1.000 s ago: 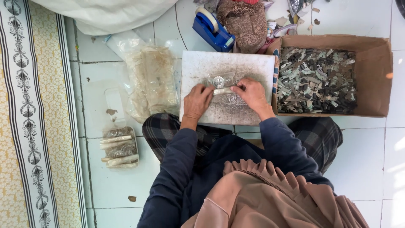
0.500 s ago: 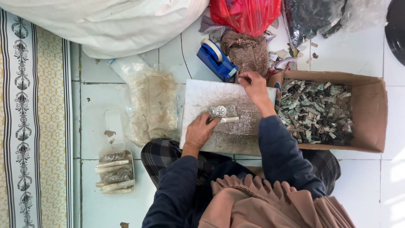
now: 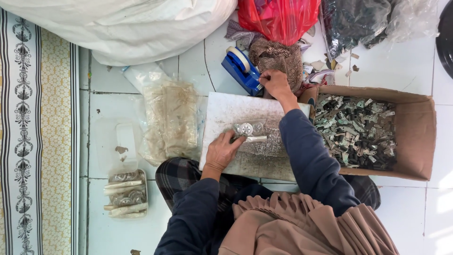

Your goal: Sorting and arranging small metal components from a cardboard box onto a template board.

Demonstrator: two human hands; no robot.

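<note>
Sitting cross-legged on the tiled floor, white board [image 3: 226,113] across the knees. Left hand [image 3: 222,151] rests near the board's middle, fingers curled lightly against a small bundle of round metal pieces [image 3: 249,130]; steadying rather than clamping. Right hand [image 3: 274,84] reaches past the board's far edge, fingers bent onto the blue tape dispenser [image 3: 241,72]; whether it grips tape, cannot tell. Judged step: bundle gathered, tape being fetched. Pulling a strip would need the bundle kept still. Cardboard box [image 3: 420,137] of metal parts at the right.
</note>
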